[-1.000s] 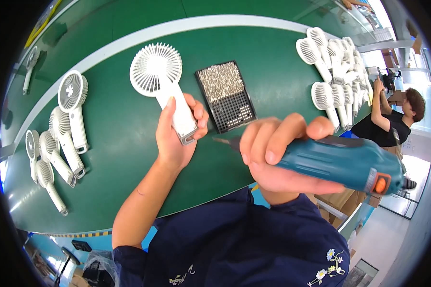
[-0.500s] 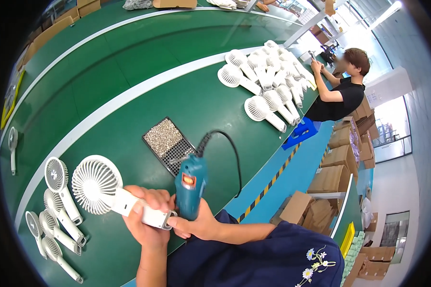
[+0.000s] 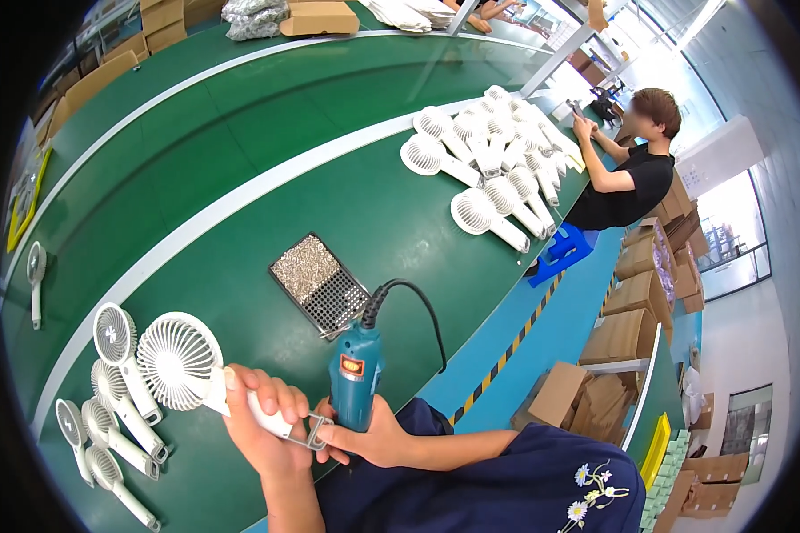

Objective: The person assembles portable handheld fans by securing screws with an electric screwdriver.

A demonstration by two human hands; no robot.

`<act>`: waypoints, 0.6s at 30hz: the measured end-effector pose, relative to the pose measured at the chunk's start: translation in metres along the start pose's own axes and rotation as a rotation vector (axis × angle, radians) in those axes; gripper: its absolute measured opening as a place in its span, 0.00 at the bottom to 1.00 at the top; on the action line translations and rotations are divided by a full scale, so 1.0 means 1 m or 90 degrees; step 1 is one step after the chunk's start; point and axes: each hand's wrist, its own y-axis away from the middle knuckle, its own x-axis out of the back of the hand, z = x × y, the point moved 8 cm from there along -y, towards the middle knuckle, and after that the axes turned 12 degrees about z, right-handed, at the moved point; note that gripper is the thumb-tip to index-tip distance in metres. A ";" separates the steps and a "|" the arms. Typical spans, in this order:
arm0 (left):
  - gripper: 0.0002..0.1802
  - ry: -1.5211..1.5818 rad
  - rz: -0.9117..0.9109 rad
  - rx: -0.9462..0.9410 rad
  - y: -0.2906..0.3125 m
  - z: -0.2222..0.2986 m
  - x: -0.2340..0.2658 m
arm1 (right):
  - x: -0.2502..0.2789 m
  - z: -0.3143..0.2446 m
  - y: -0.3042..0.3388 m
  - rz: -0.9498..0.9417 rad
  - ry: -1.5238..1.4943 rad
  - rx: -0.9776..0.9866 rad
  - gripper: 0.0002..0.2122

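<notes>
A white handheld fan (image 3: 180,361) with a round ribbed cage is gripped by its handle in my left hand (image 3: 274,428), fingers wrapped round it. From the handle's lower end sticks out a metal loop (image 3: 316,430), which the fingers of my right hand (image 3: 378,437) touch. That same hand is closed round a teal electric screwdriver (image 3: 356,377), held with its cable end up; its lower tip is hidden. Just beyond the screwdriver lies a black tray (image 3: 336,291) with a grid of holes, partly covered by small metal screws (image 3: 306,266).
Several white fans (image 3: 116,382) lie at the left, and one more (image 3: 36,282) farther off. A large group of fans (image 3: 476,211) covers the table's far right. A black cable (image 3: 431,311) arches from the screwdriver. Beyond sits a person (image 3: 636,178); cardboard boxes (image 3: 618,338) line the floor.
The fan's handle has turned in my left hand, and the metal loop now stands out from its end. Both hands appear slightly lower in the picture, while the whole view has shifted a little.
</notes>
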 end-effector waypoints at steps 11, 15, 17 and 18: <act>0.13 -0.116 -0.018 0.034 0.017 -0.040 0.001 | 0.027 -0.010 0.006 0.069 0.005 0.054 0.06; 0.25 -0.225 -0.231 0.195 0.030 -0.078 -0.020 | 0.074 -0.033 0.000 0.163 0.041 0.087 0.11; 0.25 -0.291 -0.233 0.097 0.030 -0.082 -0.012 | 0.110 -0.062 -0.009 0.259 0.026 0.144 0.11; 0.21 -0.289 -0.230 0.092 0.030 -0.078 -0.010 | 0.129 -0.082 -0.016 0.313 0.061 0.184 0.11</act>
